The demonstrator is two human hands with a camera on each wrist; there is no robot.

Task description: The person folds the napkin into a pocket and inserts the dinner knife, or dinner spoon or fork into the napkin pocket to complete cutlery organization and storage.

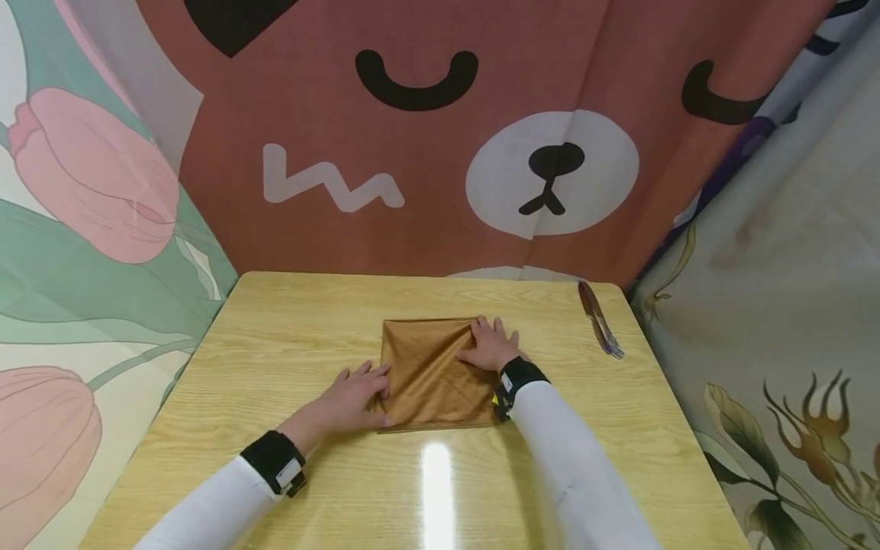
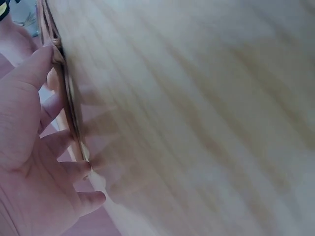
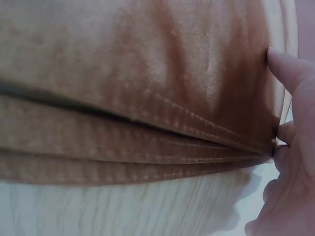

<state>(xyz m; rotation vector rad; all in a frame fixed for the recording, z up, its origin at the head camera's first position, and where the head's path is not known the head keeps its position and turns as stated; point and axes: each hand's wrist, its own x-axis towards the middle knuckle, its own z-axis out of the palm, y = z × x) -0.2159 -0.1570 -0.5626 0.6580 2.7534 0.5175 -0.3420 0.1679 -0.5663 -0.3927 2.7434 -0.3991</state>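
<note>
A brown cloth (image 1: pixel 429 382), folded into a rough square of several layers, lies on the wooden table, with diagonal wrinkles across its top. At its left edge is my left hand (image 1: pixel 354 399), thumb and fingers spread and touching the folded edge; the left wrist view shows the fingertips along the layered cloth side (image 2: pixel 69 105). My right hand (image 1: pixel 493 347) rests on the upper right part of the cloth, fingers spread near the corner. In the right wrist view, fingertips of the right hand (image 3: pixel 290 162) touch the edge where the cloth layers (image 3: pixel 147 142) come together.
The wooden table (image 1: pixel 289 321) carries a slim, shiny dark-and-clear item (image 1: pixel 600 321) near its far right corner; its kind is unclear. Printed hangings enclose the table: a bear curtain (image 1: pixel 440 221) behind, floral fabric (image 1: pixel 89 183) at left and more floral fabric (image 1: pixel 777 305) at right.
</note>
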